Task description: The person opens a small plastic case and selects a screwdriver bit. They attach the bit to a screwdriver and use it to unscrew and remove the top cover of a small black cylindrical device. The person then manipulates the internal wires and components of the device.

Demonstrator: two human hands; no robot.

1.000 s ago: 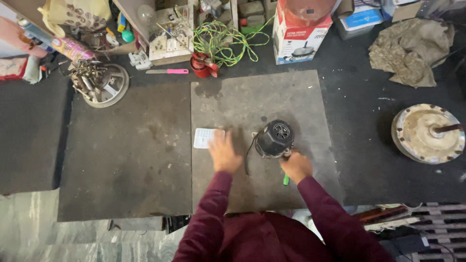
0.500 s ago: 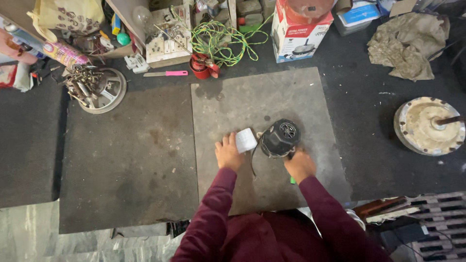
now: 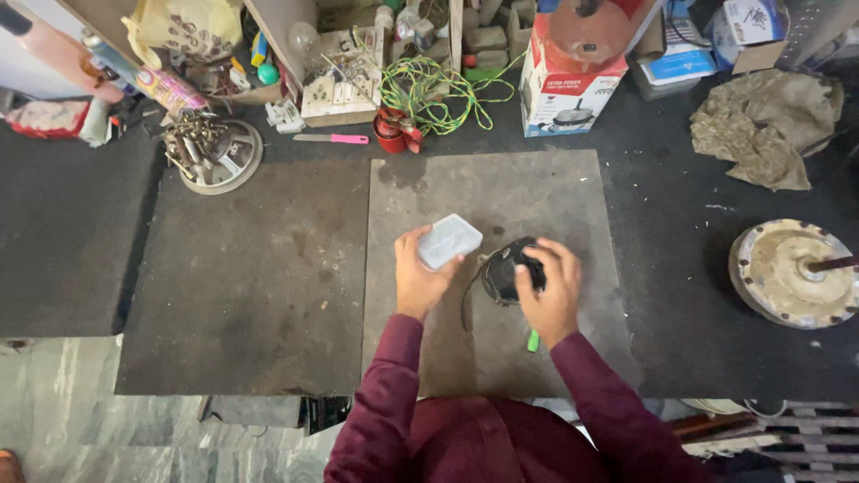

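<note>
My left hand (image 3: 420, 277) holds a small white rectangular box (image 3: 449, 241) lifted off the grey floor mat (image 3: 501, 192). My right hand (image 3: 550, 291) rests over a round black motor (image 3: 503, 271), gripping its right side. A thin dark wire (image 3: 465, 304) runs from the motor toward me. A green tool tip (image 3: 533, 341) pokes out below my right wrist. Both sleeves are maroon.
A round plate of metal parts (image 3: 210, 152) lies at the back left, beside a pink-handled knife (image 3: 333, 139) and a yellow-green coil of wire (image 3: 429, 89). A red and white carton (image 3: 564, 94) stands behind. A crumpled cloth (image 3: 769, 125) and a round fan housing (image 3: 792, 273) sit right.
My left hand picked the white box off the mat and raised it beside the motor. My right hand moved from beside the motor onto it.
</note>
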